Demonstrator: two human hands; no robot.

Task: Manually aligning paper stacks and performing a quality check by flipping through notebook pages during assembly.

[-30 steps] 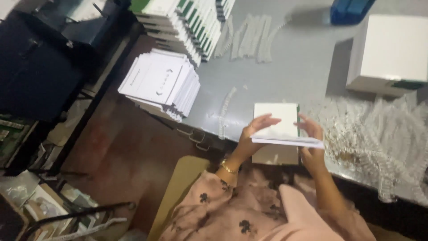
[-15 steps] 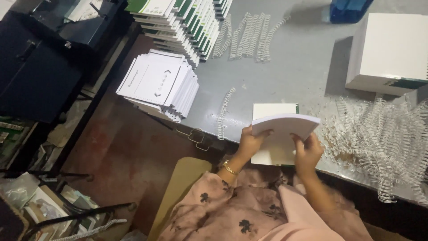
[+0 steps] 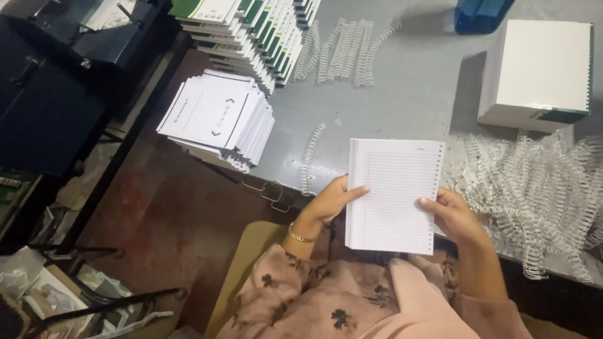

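Observation:
I hold a stack of lined, punched notebook pages (image 3: pixel 392 194) flat over the near edge of the grey table (image 3: pixel 408 94). My left hand (image 3: pixel 326 204) grips its left edge, thumb on top. My right hand (image 3: pixel 453 216) grips the right edge by the row of punched holes. A single white spiral binding coil (image 3: pixel 311 157) lies on the table just left of the pages.
A heap of white binding coils (image 3: pixel 540 188) lies to the right. Several coils (image 3: pixel 342 50) lie at the back by a row of green-and-white books (image 3: pixel 251 31). A stack of white covers (image 3: pixel 217 122) overhangs the table's left edge. A white box (image 3: pixel 540 72) stands back right.
The page stack was tilted and being turned over between my hands; now it lies face up, lined side showing, held level at both edges.

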